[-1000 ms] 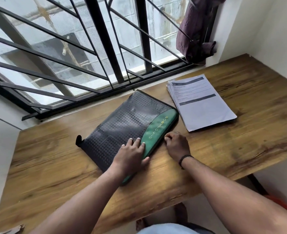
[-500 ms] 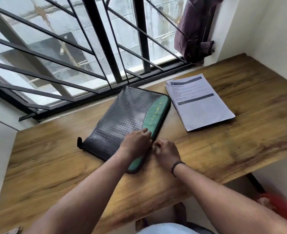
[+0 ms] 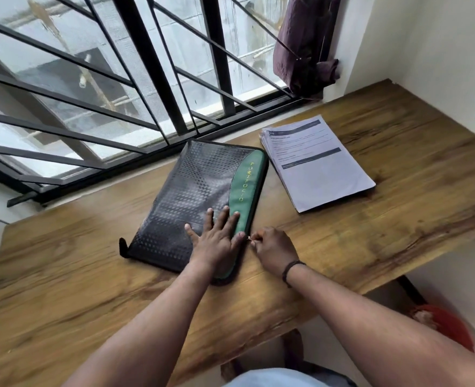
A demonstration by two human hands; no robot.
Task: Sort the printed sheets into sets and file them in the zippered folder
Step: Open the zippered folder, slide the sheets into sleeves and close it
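Note:
A black zippered folder point(image 3: 191, 191) with a green "PORTFOLIO" band lies closed on the wooden table point(image 3: 91, 289), near the window. My left hand point(image 3: 216, 238) presses flat on its near right corner, fingers spread. My right hand point(image 3: 272, 248) sits just beside the folder's right edge and pinches the small zipper pull point(image 3: 249, 238) between thumb and fingertip. A stack of printed sheets point(image 3: 317, 166) lies to the right of the folder, apart from both hands.
A barred window point(image 3: 119, 93) runs along the table's far edge. A dark purple cloth point(image 3: 306, 46) hangs at the window's right corner. White walls close the right side. A red object point(image 3: 443, 325) sits on the floor below the table's right end.
The folder has turned more upright on the table. My left hand went from curled at the edge to flat with spread fingers. My right hand now pinches the zipper pull.

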